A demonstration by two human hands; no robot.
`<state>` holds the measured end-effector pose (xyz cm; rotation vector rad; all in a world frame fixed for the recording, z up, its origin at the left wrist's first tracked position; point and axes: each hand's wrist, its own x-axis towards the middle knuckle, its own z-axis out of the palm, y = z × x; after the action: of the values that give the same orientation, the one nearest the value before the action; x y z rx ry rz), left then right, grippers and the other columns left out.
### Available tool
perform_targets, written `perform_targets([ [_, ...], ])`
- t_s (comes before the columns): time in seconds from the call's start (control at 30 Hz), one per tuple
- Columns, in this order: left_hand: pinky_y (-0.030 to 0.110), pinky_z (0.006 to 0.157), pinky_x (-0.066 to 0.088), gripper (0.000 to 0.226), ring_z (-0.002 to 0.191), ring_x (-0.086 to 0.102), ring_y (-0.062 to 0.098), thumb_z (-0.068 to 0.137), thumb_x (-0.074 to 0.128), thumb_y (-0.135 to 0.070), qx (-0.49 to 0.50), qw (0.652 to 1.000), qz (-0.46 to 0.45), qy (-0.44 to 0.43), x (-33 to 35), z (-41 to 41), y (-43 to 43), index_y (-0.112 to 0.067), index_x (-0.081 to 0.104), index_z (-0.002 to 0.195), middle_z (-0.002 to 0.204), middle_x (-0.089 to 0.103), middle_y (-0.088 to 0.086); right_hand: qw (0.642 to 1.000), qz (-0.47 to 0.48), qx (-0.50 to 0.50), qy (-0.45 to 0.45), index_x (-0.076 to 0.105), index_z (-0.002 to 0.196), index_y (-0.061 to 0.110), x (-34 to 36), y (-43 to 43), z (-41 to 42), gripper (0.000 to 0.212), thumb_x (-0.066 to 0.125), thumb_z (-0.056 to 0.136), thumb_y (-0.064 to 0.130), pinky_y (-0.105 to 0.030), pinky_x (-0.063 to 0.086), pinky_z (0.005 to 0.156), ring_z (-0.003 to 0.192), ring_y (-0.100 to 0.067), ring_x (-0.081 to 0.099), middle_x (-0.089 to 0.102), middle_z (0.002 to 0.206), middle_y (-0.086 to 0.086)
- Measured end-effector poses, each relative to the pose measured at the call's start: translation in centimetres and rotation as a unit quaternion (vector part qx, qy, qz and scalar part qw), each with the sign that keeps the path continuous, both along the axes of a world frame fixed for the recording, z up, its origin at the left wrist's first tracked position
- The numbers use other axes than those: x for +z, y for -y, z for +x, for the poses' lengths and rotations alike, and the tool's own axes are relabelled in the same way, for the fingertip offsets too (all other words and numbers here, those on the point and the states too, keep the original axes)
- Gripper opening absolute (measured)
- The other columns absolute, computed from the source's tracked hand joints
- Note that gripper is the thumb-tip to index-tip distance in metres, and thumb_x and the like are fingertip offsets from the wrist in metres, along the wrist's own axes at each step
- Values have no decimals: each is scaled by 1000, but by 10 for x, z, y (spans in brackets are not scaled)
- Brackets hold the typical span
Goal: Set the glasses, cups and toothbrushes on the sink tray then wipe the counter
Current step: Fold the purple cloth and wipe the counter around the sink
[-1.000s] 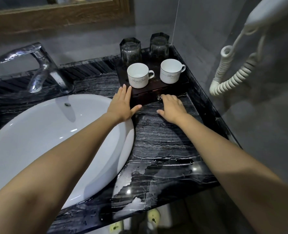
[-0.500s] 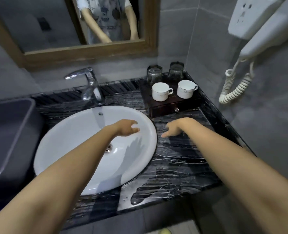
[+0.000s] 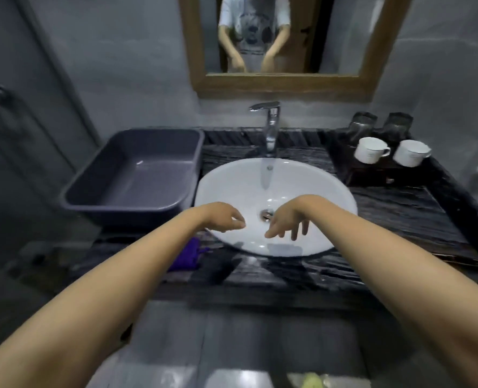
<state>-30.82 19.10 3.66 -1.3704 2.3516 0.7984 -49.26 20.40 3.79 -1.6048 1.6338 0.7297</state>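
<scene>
Both empty hands, left hand [image 3: 224,218] and right hand [image 3: 287,219], hover over white basin [image 3: 316,186].

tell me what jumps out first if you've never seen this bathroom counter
The round white basin sits mid-counter, with the bare left hand and right hand hanging empty over it. To its left is an empty grey plastic tub; at the back right, two white cups stand on a dark wooden tray.

The basin [image 3: 302,186] is white. The counter [image 3: 400,214] is black with pale streaks. The tub [image 3: 98,197] is grey-purple, the cloth [image 3: 187,254] purple, the cups [image 3: 369,149] white, the glasses [image 3: 362,123] perhaps smoky, the mirror frame [image 3: 282,85] brown wood.
</scene>
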Motion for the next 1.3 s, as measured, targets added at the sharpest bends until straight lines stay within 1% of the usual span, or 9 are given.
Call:
perform_targets([
  [0.1, 38, 102, 44, 38, 98, 57, 18, 84, 45, -47, -1, 999, 7, 35, -4, 67, -17, -23, 66, 105, 115, 66, 2, 999, -1, 47, 14, 44, 137, 13, 0, -4, 63, 60, 48, 91, 51, -48, 49, 99, 108, -25, 63, 54, 134, -2],
  [0.17, 42, 99, 47, 41, 92, 61, 20, 83, 46, -47, 32, 998, 16, 45, -10, 111, -24, -21, 66, 108, 103, 68, 2, 997, 4, 76, 31, 46, 135, 11, 1, -5, 100, 56, 47, 94, 48, -46, 49, 98, 106, -25, 62, 55, 127, -5],
  [0.37, 28, 99, 41, 36, 116, 58, 22, 93, 48, -34, 157, 986, 5, 53, -33, 203, -42, -16, 62, 121, 123, 65, 4, 981, -47, 173, 77, 57, 123, 6, -9, 2, 188, 46, 46, 96, 41, -41, 51, 89, 90, -24, 60, 61, 97, -4],
  [0.53, 28, 101, 40, 43, 123, 54, 22, 89, 56, -28, 254, 966, -55, 17, -66, 229, -46, -14, 54, 130, 133, 59, 6, 958, -136, 245, 54, 59, 122, 5, -38, 10, 222, 42, 46, 96, 36, -35, 45, 94, 114, -31, 58, 62, 125, -11],
  [0.73, 30, 109, 32, 41, 129, 44, 24, 87, 60, -29, 263, 952, -149, -48, -107, 208, -45, -18, 58, 126, 136, 54, 7, 942, -257, 198, 82, 50, 128, 8, -94, -3, 212, 45, 59, 89, 29, -44, 44, 98, 121, -35, 45, 49, 128, -16],
  [0.9, 34, 96, 42, 26, 114, 53, 26, 86, 60, -32, 289, 933, -202, -65, -118, 197, -42, -17, 67, 105, 113, 65, 8, 918, -339, 146, 144, 58, 117, 12, -112, -14, 201, 32, 62, 87, 23, -41, 43, 95, 119, -30, 45, 55, 122, -10],
  [1.07, 42, 104, 38, 61, 129, 39, 29, 86, 60, -25, 281, 946, -158, -28, -116, 195, -33, -20, 35, 142, 136, 45, 10, 908, -367, 100, 174, 61, 109, 9, -113, -11, 195, 27, 58, 90, 28, -40, 45, 92, 114, -31, 51, 60, 117, -13],
  [1.2, 45, 110, 31, 67, 137, 25, 31, 87, 58, -18, 247, 960, -130, 5, -117, 190, -22, -21, 26, 146, 150, 27, 9, 908, -396, 100, 98, 52, 125, 8, -115, -2, 189, 40, 59, 89, 24, -40, 42, 95, 119, -32, 45, 56, 126, -13],
  [1.3, 43, 108, 33, 63, 132, 31, 33, 88, 55, -16, 235, 962, -135, 15, -115, 185, -18, -15, 28, 145, 142, 37, 13, 906, -401, 117, 67, 54, 122, 8, -120, -5, 192, 35, 57, 89, 20, -39, 39, 93, 117, -32, 46, 57, 124, -13],
])
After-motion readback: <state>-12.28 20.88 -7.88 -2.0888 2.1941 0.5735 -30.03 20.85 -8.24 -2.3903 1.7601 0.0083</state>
